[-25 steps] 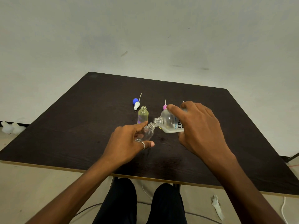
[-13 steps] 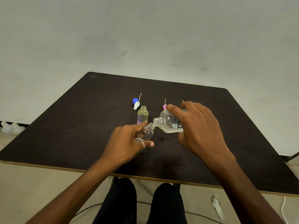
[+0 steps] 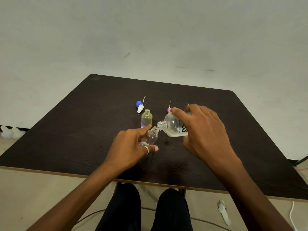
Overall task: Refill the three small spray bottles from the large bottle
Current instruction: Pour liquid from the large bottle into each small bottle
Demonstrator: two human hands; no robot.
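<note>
My right hand grips the large clear bottle, tipped on its side with its open neck pointing left. That neck meets the mouth of a small clear spray bottle, which my left hand holds tilted just above the dark table. A second small bottle with yellowish liquid stands upright and uncapped behind my left hand. A blue and white spray cap lies beyond it. A pink cap shows behind the large bottle. The third small bottle is hidden.
The table's near edge runs above my knees. Cables and a scrap of white paper lie on the floor below. White lumps sit on the floor at the far left. A plain wall stands behind the table.
</note>
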